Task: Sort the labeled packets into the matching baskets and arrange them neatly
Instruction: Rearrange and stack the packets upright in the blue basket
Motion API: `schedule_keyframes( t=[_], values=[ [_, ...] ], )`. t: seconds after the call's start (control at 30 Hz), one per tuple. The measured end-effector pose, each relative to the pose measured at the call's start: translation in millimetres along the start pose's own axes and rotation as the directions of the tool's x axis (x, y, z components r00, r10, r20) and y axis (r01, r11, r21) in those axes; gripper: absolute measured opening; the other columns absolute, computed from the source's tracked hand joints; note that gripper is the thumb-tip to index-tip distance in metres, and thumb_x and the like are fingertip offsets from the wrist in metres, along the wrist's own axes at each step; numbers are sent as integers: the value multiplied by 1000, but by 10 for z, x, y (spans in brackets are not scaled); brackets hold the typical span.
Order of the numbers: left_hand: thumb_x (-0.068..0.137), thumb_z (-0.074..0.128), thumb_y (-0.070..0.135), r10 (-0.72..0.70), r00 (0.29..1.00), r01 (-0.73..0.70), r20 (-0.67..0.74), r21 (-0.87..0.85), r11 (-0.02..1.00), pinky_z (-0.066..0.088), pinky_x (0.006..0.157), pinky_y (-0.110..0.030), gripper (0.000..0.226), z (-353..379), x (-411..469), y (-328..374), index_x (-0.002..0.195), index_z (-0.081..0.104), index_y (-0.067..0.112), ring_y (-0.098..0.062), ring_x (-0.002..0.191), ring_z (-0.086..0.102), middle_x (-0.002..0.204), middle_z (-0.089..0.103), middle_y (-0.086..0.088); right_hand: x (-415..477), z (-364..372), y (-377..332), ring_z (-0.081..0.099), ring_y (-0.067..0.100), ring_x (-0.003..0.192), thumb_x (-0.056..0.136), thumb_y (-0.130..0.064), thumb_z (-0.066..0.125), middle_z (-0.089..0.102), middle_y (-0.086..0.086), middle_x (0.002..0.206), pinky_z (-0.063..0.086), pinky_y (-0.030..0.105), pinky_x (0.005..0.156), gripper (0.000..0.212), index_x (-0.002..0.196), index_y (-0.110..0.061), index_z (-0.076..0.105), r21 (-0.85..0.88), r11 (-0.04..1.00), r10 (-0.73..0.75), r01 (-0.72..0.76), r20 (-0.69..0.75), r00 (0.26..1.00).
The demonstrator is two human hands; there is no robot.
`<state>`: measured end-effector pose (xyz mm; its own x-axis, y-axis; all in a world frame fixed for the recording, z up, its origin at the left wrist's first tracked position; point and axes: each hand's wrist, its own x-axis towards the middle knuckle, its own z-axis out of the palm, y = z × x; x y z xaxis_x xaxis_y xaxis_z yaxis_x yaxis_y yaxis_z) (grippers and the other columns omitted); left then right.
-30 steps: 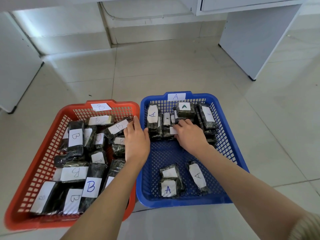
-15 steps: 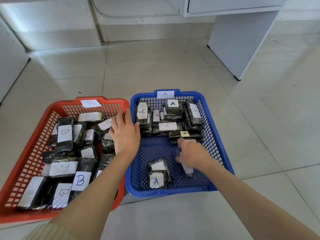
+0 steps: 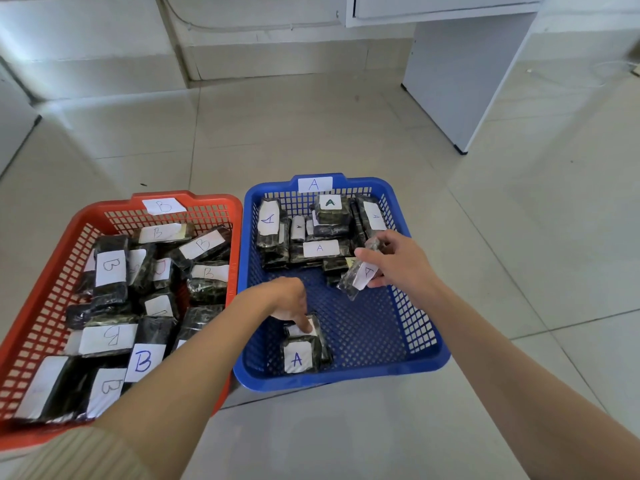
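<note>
head | right hand (image 3: 398, 261) pinches lifted A packet (image 3: 358, 277) above blue basket (image 3: 346, 377), far right by the stack | left hand (image 3: 284, 299) fingertips on near-left A packet (image 3: 316, 325), grip cannot be told | packets: dark crinkly glossy film, paper labels; likely light, soft, slippery, so take them by the long edges | red basket (image 3: 194, 202), left, holds B packets

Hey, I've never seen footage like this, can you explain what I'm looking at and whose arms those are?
No machine here: a person wears a camera on the head, looking down at their own arms. On the tiled floor sit a red basket tagged B, full of B packets, and a blue basket tagged A, with A packets. The right hand holds one A packet over the blue basket. The left hand rests its fingers on a front packet; whether they grip it is unclear.
</note>
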<state>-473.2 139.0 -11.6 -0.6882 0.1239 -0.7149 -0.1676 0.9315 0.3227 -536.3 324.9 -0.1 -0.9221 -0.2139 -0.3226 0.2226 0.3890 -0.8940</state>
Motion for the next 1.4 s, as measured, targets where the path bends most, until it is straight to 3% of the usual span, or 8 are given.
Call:
schedule_keyframes(
  t=[0.13, 0.3, 0.5, 0.63, 0.97, 1.07, 1.23, 1.4],
  values=[
    [84, 69, 31, 7, 1000, -9, -10, -168, 986, 38, 75, -27, 36, -29, -66, -35, 109, 62, 5, -17, 86, 50, 98, 57, -2, -25, -33, 3, 71, 20, 79, 81, -24, 74, 67, 11, 99, 60, 32, 60, 25, 96, -10, 60, 53, 998, -24, 26, -33, 999],
    [88, 64, 20, -40, 949, -147, -314, -548, 823, 54, 74, -26, 18, -288, -271, -165, 100, 58, 8, -23, 96, 60, 105, 65, -9, -55, -41, -56, 70, 17, 75, 79, -21, 76, 66, 9, 91, 58, 27, 54, 29, 96, -4, 61, 151, 985, -70, 85, -102, 992],
    [87, 64, 10, -424, 660, -410, -620, -771, 488, 54, 85, -33, 30, -545, -382, -434, 117, 58, 6, -22, 98, 64, 108, 67, -10, 32, 78, -57, 69, 23, 82, 77, -16, 77, 64, 9, 87, 60, 30, 62, 28, 92, 0, 61, 304, 950, -32, 76, -147, 989],
    [87, 62, 1, -589, 556, -525, -587, -797, 299, 56, 78, -29, 29, -506, -332, -502, 114, 53, 6, -23, 98, 64, 112, 61, -13, 94, 185, -12, 67, 19, 78, 80, -14, 75, 67, 7, 87, 60, 31, 70, 21, 94, -3, 64, 295, 952, -44, 80, -126, 991],
    [83, 70, 9, -707, 671, -537, -225, -805, -253, 50, 58, -19, 33, -81, 161, 295, 113, 58, 3, -10, 66, 60, 96, 64, -8, 139, 166, 7, 66, 15, 60, 83, -17, 71, 63, 4, 85, 59, 29, 61, 17, 95, -10, 62, 200, 964, -117, 177, -282, 952],
    [84, 69, 7, -737, 661, -518, -140, -795, -314, 48, 55, -17, 33, -29, 284, 352, 116, 60, 1, -10, 64, 60, 95, 63, -9, 116, 70, 10, 63, 25, 66, 85, -18, 69, 62, 3, 85, 49, 14, 48, 15, 96, -12, 61, 119, 965, -187, 232, -304, 934],
    [84, 69, 6, -766, 640, -506, -57, -782, -364, 46, 53, -16, 36, -16, 388, 354, 118, 61, -1, -13, 69, 64, 92, 64, -8, 147, 12, 41, 60, 20, 73, 80, -20, 70, 63, 0, 85, 51, 30, 62, 12, 88, -21, 62, 9, 971, -232, 239, -202, 951],
    [84, 69, 6, -760, 650, -517, 9, -727, -451, 45, 48, -13, 35, 6, 446, 371, 117, 62, -2, -14, 77, 64, 100, 67, -10, 102, 33, 60, 63, 17, 82, 80, -15, 70, 61, -1, 85, 56, 28, 59, 10, 84, -20, 63, -61, 959, -276, 276, 13, 961]
  ],
)
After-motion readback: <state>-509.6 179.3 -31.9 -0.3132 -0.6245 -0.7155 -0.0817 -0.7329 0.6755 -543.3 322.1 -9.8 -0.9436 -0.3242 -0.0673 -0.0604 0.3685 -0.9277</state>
